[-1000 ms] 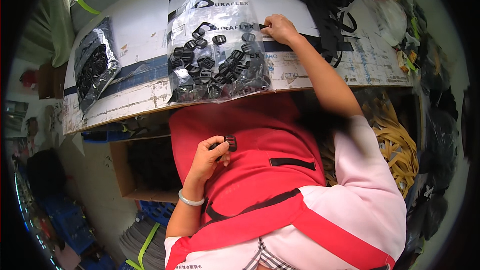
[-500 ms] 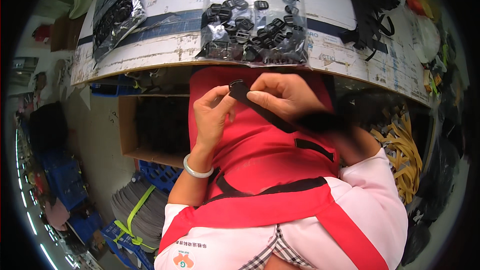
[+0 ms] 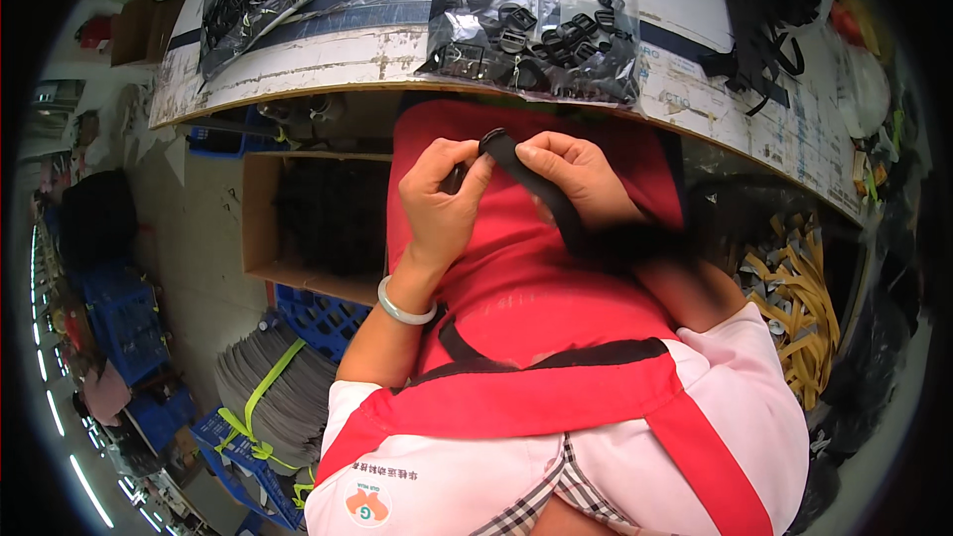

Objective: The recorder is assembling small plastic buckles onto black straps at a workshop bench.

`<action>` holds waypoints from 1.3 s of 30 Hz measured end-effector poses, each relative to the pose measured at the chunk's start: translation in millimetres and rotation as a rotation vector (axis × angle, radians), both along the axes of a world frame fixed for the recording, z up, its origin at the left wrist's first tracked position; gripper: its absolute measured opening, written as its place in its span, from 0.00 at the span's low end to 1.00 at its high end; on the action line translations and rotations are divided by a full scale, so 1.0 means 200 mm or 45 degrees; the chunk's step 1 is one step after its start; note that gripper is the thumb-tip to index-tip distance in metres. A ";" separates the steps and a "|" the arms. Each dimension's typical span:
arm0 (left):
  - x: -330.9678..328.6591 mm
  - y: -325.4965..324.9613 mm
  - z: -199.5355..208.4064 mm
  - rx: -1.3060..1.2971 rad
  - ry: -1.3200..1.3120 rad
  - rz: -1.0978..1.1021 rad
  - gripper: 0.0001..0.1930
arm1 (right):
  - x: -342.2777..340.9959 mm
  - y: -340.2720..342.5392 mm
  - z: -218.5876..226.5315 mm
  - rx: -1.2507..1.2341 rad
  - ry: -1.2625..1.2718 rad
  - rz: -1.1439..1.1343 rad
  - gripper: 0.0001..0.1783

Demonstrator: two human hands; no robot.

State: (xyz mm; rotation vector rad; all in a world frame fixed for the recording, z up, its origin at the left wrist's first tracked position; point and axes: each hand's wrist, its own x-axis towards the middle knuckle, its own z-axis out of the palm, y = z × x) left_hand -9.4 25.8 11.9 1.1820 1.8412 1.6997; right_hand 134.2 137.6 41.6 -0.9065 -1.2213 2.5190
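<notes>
Left hand point(image 3: 437, 203) and right hand point(image 3: 586, 179) raised close together, both in a pinch grip.
Left forearm point(image 3: 379, 349) extends from near left toward far right; left thumb point(image 3: 480, 177) and bent forefinger point(image 3: 449, 151) closed in a pinch. Right forearm point(image 3: 700, 293) enters from near right; right wrist obscured by dark blur. Right thumb point(image 3: 538, 160) points left, the right fingers point(image 3: 568, 143) curled.

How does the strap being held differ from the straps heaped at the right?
The held strap is black; the heaped straps are yellowish tan. The held strap is a single strip, pinched in the right hand with an end at the left hand; the heaped straps lie tangled. Both are narrow.
</notes>
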 end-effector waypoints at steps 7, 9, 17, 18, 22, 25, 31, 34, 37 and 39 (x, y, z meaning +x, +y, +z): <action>0.00 0.00 -0.03 0.052 0.243 0.019 0.07 | 0.00 0.00 -0.06 0.021 -0.036 -0.012 0.10; 0.01 -0.01 -0.04 0.054 0.284 0.018 0.08 | -0.02 0.00 -0.06 -0.035 -0.003 -0.038 0.11; 0.03 -0.03 -0.08 -0.040 -0.125 -0.131 0.06 | -0.03 0.04 -0.12 -0.006 0.005 -0.001 0.12; 0.03 -0.04 -0.08 -0.188 -0.555 -0.177 0.06 | -0.01 0.04 -0.14 0.040 -0.017 0.019 0.12; -0.02 -0.06 -0.11 -0.290 -1.527 -0.238 0.09 | -0.04 -0.01 -0.18 0.553 0.035 0.025 0.09; -0.01 -0.05 -0.09 -0.183 -1.488 -0.186 0.09 | -0.03 -0.05 -0.11 1.268 0.162 -0.122 0.07; 0.01 -0.04 -0.07 -0.033 -1.112 -0.032 0.10 | 0.01 0.01 0.02 0.837 -0.249 0.321 0.09; 0.01 -0.06 -0.08 -0.088 -0.913 -0.127 0.09 | 0.01 0.00 -0.05 0.725 -0.275 0.336 0.13; 0.01 -0.08 -0.09 -0.066 -0.882 -0.170 0.08 | -0.01 -0.01 -0.04 0.560 -0.290 0.282 0.13; 0.01 -0.09 -0.09 -0.051 -0.906 -0.165 0.08 | -0.02 0.00 -0.05 0.458 -0.302 0.245 0.13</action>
